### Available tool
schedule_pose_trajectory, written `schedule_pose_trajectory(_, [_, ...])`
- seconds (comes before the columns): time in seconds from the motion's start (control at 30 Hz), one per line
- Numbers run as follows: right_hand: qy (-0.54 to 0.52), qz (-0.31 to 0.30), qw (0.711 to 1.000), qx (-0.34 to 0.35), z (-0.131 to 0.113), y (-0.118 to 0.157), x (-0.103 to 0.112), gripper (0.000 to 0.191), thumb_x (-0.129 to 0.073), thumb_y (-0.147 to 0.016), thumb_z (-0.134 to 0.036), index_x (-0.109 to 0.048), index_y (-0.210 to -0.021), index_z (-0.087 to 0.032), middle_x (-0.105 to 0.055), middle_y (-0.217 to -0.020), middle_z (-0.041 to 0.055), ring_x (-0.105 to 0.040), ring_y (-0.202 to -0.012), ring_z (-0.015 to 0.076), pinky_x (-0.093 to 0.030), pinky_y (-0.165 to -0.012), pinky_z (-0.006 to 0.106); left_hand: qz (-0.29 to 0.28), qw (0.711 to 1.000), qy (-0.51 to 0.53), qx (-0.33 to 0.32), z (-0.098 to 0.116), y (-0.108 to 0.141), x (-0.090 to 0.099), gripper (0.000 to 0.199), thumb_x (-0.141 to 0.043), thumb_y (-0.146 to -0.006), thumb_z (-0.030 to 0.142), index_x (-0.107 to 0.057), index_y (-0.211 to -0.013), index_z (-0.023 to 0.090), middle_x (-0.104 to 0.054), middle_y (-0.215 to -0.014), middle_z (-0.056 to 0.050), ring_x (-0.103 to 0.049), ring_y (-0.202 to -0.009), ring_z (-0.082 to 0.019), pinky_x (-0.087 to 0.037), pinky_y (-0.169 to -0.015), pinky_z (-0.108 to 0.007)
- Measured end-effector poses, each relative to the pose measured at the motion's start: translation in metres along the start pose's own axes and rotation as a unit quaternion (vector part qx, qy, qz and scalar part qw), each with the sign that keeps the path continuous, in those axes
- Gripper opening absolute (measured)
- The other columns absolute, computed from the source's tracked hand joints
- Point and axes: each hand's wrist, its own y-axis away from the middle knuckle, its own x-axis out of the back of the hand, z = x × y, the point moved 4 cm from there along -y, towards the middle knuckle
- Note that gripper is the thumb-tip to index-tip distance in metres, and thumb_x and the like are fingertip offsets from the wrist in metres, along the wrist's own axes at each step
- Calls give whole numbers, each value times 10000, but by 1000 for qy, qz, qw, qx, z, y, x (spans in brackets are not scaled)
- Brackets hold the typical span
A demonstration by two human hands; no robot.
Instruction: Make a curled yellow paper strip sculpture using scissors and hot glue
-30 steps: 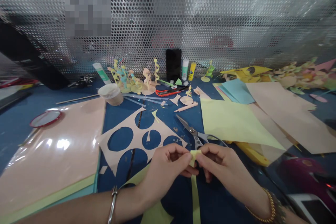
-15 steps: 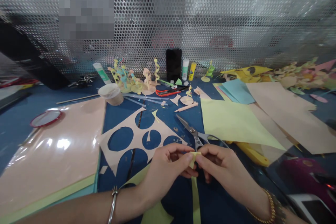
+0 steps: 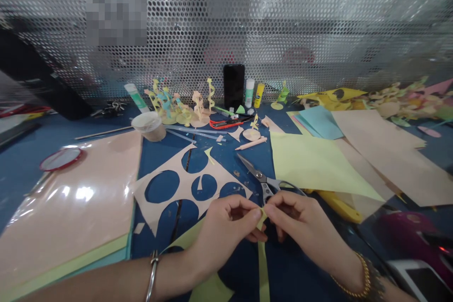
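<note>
Between my two hands is a narrow yellow-green paper strip [image 3: 263, 269], its top end pinched and its lower length hanging down out of view. My left hand [image 3: 231, 222] grips the strip's top with thumb and forefinger. From the other side, the fingertips of my right hand [image 3: 295, 219] close on the same end, thumb against the paper. The very tip is small and partly covered by the fingers. Just beyond my hands lie scissors [image 3: 260, 176], blades pointing away to the left. A larger yellow-green sheet [image 3: 210, 288] lies partly under my left forearm.
A pink sheet with round holes [image 3: 184, 179] lies ahead on the left, near a white tub [image 3: 149, 127]. Paper figures [image 3: 177, 106], a phone [image 3: 233, 86] and glue sticks [image 3: 249, 93] stand along the mesh wall. Coloured sheets [image 3: 314, 165] spread to the right.
My right fingertips have shifted slightly at the strip's top, and less of the folded end shows between my thumbs. Both hands stay in nearly the same place.
</note>
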Motion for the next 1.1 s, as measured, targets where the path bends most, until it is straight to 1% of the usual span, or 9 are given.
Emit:
schedule_pose_trajectory(0.1, [-6,-2,1000,-2,1,1,-1,289,-562,-850,-444,-575,-711,-192,-553,-553,-36,-518,-462,96,-413,-470,215,-4,1000,0,-7,0,0,-1,156,-676,-781,276,-661,-720,133,-671,-612,2,-699,-542,-137,-549,-529,-198])
schedule_pose_trajectory(0.2, [-7,-2,1000,-2,2,0,-1,299,-558,-854,-454,-568,-714,-189,-563,-566,-34,-513,-461,90,-414,-469,209,0,1000,2,-5,0,0,0,160,-689,-769,280,-657,-714,133,-672,-604,-2,-699,-541,-143,-550,-530,-205])
schedule_pose_trajectory(0.33, [-13,-1,1000,14,-1,0,1,382,-498,-886,-493,-536,-655,-191,-519,-496,-44,-496,-447,90,-405,-468,204,9,1000,12,-3,0,0,2,175,-670,-788,294,-647,-715,136,-683,-598,-11,-706,-548,-152,-554,-533,-214])
schedule_pose_trajectory(0.5, [-7,-10,1000,-4,-1,1,-1,256,-630,-809,-412,-602,-720,-175,-585,-608,-20,-507,-478,87,-409,-469,199,9,1000,16,-6,1,-1,2,180,-672,-789,297,-652,-718,132,-682,-594,-12,-705,-547,-151,-553,-535,-213])
schedule_pose_trajectory(0.67, [10,-5,1000,-2,-1,1,-1,247,-599,-834,-397,-603,-711,-182,-597,-609,-15,-524,-492,100,-417,-473,206,12,1000,16,-4,-1,-1,2,198,-718,-750,319,-657,-721,133,-676,-580,-8,-702,-536,-159,-558,-528,-222])
schedule_pose_trajectory(0.77, [26,-8,1000,6,0,2,-1,254,-576,-853,-412,-610,-740,-187,-599,-620,-16,-528,-498,103,-422,-482,212,11,1000,17,-8,-1,-1,3,208,-711,-764,331,-658,-723,134,-680,-592,-8,-701,-530,-154,-557,-524,-219])
schedule_pose_trajectory(0.87, [39,-7,999,14,-1,3,-1,275,-553,-867,-436,-604,-753,-191,-590,-619,-19,-521,-499,101,-419,-484,213,6,1000,20,-10,-2,-1,3,198,-701,-777,322,-657,-725,136,-682,-600,-6,-700,-527,-145,-555,-525,-211])
schedule_pose_trajectory(0.97, [53,5,998,28,-3,3,1,333,-515,-886,-467,-573,-703,-195,-541,-554,-33,-505,-483,101,-408,-473,211,7,1000,20,-9,-2,-1,3,190,-690,-785,305,-652,-713,134,-687,-603,-10,-699,-525,-142,-550,-521,-204])
schedule_pose_trajectory(1.1, [7,15,999,30,-3,0,3,401,-458,-909,-508,-530,-667,-197,-520,-523,-46,-511,-435,87,-414,-451,200,12,999,35,1,-1,-1,4,173,-680,-793,284,-640,-713,135,-695,-609,-11,-698,-523,-135,-545,-516,-195])
